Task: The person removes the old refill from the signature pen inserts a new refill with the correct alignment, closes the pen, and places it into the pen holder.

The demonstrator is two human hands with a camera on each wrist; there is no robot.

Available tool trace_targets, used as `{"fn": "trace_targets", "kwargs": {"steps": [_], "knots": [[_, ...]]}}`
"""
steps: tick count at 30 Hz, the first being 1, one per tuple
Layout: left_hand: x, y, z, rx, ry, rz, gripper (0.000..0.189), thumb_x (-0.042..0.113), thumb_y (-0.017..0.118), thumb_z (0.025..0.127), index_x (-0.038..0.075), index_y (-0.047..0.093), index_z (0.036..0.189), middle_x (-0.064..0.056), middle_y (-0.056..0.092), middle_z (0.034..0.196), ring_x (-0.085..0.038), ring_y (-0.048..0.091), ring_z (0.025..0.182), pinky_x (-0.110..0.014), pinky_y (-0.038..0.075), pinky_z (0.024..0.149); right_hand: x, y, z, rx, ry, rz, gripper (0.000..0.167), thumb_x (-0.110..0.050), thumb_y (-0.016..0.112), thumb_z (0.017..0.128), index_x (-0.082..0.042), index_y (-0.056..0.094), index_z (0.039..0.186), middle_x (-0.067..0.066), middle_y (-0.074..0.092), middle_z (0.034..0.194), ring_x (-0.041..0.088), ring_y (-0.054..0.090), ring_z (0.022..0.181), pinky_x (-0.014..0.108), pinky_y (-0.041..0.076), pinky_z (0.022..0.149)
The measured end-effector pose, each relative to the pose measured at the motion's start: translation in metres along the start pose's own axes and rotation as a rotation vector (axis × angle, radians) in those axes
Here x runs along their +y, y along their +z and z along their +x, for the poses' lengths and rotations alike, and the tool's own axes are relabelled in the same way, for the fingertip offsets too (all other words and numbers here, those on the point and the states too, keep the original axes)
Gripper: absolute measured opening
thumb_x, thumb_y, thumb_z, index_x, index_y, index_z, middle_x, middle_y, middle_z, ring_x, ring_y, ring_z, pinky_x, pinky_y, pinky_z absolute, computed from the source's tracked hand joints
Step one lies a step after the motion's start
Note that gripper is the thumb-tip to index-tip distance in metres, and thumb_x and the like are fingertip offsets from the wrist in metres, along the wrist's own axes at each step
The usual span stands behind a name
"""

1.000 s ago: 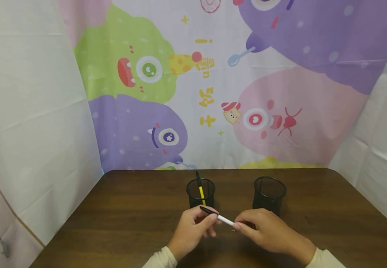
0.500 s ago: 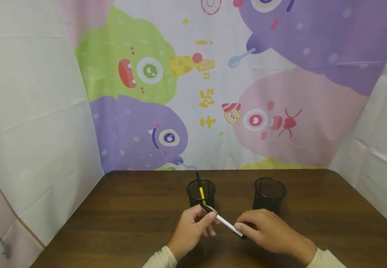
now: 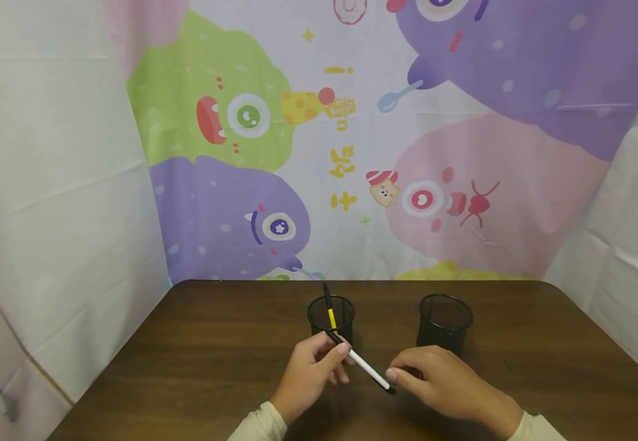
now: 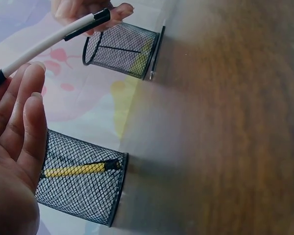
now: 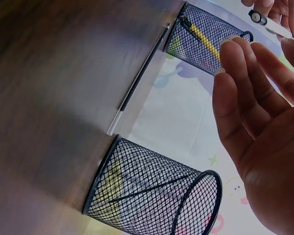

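My left hand pinches a white pen by its black upper end between thumb and fingers. The pen slants down to the right, its other black end beside my right hand. My right fingertips are loosely bent just off the pen and hold nothing. Behind my left hand stands a black mesh pen cup with a yellow and black pen in it. A second mesh cup stands behind my right hand. A thin pen refill lies on the table between the cups.
The brown table ends at a cartoon-printed cloth at the back. White cloth walls close in the left and right sides. From the head view, my hands hide the refill.
The pen has slipped out of my right fingers, so its lower black end now shows. My left hand has shifted slightly left with it. The right hand stays almost in place.
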State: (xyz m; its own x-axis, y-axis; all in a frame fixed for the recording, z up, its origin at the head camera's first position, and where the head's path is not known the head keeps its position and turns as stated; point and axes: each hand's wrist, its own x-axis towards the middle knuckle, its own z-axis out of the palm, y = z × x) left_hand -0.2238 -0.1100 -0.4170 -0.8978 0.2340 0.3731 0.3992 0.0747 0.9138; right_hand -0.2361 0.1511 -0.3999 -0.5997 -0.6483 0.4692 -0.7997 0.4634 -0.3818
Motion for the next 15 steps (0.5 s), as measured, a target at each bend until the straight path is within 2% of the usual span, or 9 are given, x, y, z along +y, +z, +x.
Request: {"fn": "trace_targets", "kwargs": {"steps": [15], "knots": [[0.008, -0.0076, 0.0064, 0.008, 0.009, -0.021, 0.021, 0.019, 0.062, 0.101, -0.001, 0.066, 0.096, -0.014, 0.072, 0.086, -0.02, 0.069, 0.062, -0.033, 0.057, 0.056, -0.0016, 0.0009, 0.0009, -0.017, 0.015, 0.014, 0.01, -0.034, 0.062, 0.101, -0.034, 0.069, 0.094, -0.025, 0.058, 0.08, -0.004, 0.05, 0.068, 0.021, 0.044, 0.06]]}}
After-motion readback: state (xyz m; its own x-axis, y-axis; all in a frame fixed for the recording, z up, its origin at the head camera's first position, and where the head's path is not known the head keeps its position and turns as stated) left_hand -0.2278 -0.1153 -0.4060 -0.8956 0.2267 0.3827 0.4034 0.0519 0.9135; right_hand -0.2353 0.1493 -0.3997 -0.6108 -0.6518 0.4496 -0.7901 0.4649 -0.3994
